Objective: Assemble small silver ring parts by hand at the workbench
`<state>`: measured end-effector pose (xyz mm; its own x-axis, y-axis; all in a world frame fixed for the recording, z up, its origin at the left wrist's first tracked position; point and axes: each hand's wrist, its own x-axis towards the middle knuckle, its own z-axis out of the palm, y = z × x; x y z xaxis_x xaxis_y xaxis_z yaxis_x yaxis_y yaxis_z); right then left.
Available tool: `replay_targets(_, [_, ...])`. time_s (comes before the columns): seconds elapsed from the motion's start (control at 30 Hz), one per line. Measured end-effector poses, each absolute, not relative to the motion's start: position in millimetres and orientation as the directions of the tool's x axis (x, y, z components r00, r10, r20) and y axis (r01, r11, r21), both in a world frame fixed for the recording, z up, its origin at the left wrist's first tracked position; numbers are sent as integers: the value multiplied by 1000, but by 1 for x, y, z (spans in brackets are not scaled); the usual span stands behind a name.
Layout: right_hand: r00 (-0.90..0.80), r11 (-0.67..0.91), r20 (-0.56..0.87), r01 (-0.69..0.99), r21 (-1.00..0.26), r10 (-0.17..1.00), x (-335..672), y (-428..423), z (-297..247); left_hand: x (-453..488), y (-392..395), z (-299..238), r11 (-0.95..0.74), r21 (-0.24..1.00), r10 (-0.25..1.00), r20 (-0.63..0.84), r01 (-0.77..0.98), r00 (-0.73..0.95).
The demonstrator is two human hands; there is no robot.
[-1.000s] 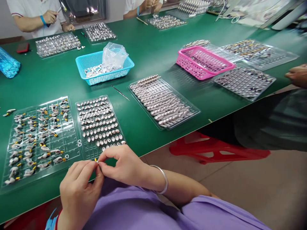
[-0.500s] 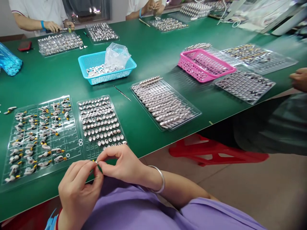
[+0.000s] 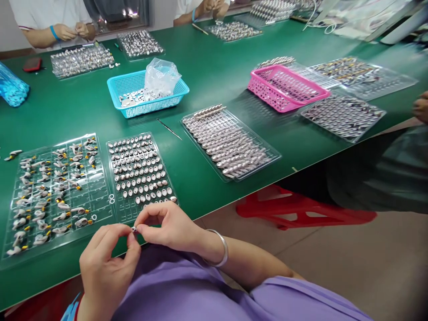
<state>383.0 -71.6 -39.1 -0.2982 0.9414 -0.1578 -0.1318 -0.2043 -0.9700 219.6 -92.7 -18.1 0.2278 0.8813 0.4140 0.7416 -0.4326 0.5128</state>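
Observation:
My left hand (image 3: 107,263) and my right hand (image 3: 169,225) meet at the near edge of the green table (image 3: 207,76), fingertips pinched together on one small silver part (image 3: 134,229). Just beyond them lies a clear tray of small silver caps (image 3: 138,171). Left of it sits a clear tray of silver pieces with yellow tips (image 3: 53,187). A silver bangle circles my right wrist.
A blue basket (image 3: 147,96) with a plastic bag, a pink basket (image 3: 286,87), a thin pick (image 3: 169,128) and several more clear trays of metal parts (image 3: 230,145) lie on the table. Other people's hands work at the far edge and at the right. A red stool (image 3: 301,209) stands below.
The yellow tip seen between my fingertips a second ago no longer shows. Both hands stay pinched together in the same place. A person's hands at the far left have come together.

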Motion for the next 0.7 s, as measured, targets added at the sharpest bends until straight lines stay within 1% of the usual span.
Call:
replay_targets(0.13, [-349,-296,-215,-198,-935,912,385,-69,-42,216,-91,-16,-309,627,949,253,715,188])
replay_targets(0.2, [-375,-334,-237,-218,-917,896,386,-67,-42,215,-89,-15,-228,700,974,158,677,164])
replay_targets(0.3, [-414,-405,-281,-252,-879,866,387,-63,-43,215,-86,-14,-138,780,988,63,610,143])
replay_targets(0.4, [-445,-471,-316,-296,-831,838,388,-61,-44,217,-85,-12,-83,817,993,20,571,115])
replay_targets(0.5, [-468,-513,-329,-347,-785,820,389,-60,-45,220,-87,-11,-19,842,999,-8,539,48])
replay_targets(0.6, [-481,-511,-304,-388,-767,822,389,-61,-46,221,-89,-12,33,853,999,-36,520,-5])
replay_targets(0.7, [-481,-475,-263,-397,-785,836,389,-64,-45,220,-87,-13,11,834,999,-34,552,32])
